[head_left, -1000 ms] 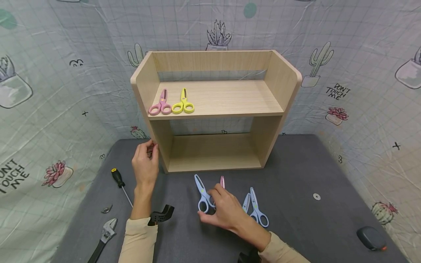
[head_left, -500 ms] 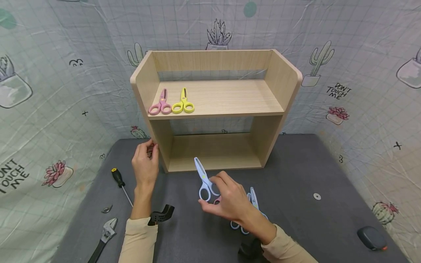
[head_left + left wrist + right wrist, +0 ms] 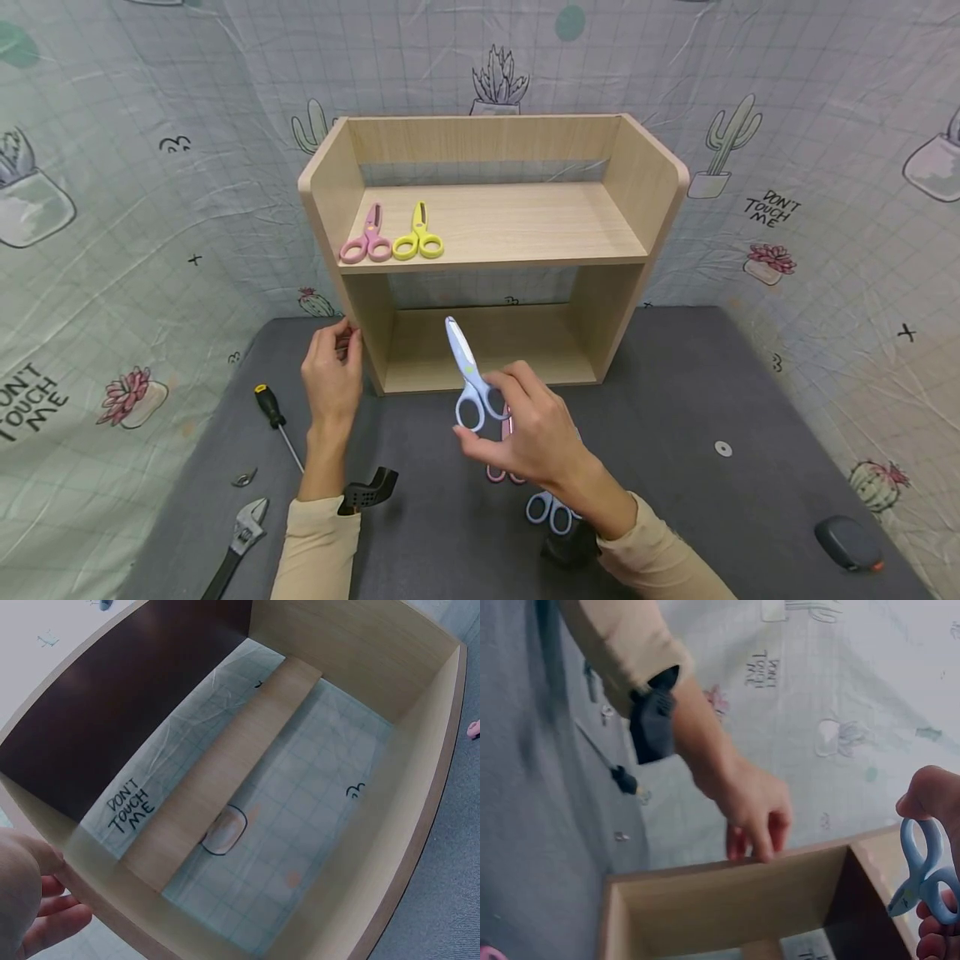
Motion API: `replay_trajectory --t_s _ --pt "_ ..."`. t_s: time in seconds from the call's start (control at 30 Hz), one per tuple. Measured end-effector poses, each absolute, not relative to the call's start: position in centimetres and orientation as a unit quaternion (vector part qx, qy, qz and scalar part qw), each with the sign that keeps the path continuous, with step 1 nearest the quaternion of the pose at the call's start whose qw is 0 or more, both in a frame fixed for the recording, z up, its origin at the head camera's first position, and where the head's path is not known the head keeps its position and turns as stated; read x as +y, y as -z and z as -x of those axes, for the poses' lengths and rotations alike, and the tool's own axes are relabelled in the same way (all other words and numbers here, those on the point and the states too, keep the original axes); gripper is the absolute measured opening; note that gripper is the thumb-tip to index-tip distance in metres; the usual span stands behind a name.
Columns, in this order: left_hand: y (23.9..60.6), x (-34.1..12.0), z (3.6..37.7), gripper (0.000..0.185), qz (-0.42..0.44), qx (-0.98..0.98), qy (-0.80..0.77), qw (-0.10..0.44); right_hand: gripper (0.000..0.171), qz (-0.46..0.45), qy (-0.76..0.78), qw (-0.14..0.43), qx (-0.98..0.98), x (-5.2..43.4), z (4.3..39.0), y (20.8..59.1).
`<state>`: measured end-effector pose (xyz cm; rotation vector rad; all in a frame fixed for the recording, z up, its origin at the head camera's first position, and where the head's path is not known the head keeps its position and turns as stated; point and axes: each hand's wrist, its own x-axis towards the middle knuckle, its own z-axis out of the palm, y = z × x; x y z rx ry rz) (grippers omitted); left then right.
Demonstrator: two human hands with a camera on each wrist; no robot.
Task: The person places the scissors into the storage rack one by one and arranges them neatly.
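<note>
Right hand [image 3: 536, 437] is pinching the blue scissors [image 3: 467, 375] by a handle loop, held up over the desk [image 3: 675, 500] just in front of the wooden shelf unit [image 3: 652, 192], blades pointing far. Left hand [image 3: 332, 375] has fingers curled on the unit's left front edge. Top shelf holds pink scissors [image 3: 366, 236] and yellow scissors [image 3: 417, 233], far left.

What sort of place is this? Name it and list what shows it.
Probably a staged recording set, not a lived-in room: a cactus-print sheet hangs as backdrop on all sides, a small wooden shelf stands on a grey padded table, and both hands wear wrist cameras, the right hand lifting blue scissors.
</note>
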<state>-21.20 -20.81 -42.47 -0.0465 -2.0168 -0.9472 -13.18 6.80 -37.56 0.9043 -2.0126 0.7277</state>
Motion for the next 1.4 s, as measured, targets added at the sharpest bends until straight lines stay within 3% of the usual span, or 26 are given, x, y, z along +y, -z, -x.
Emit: replay_trajectory --t_s 0.8,1.4 --pt "42.6 -20.5 21.2 0.026 0.017 -0.812 0.382 0.442 0.055 -0.321 -0.272 0.429 -0.799 7.0 20.3 30.5" --pt "42.6 -20.7 21.2 0.026 0.016 -0.812 0.376 0.447 0.053 -0.279 -0.227 0.365 -0.859 5.7 26.0 27.4"
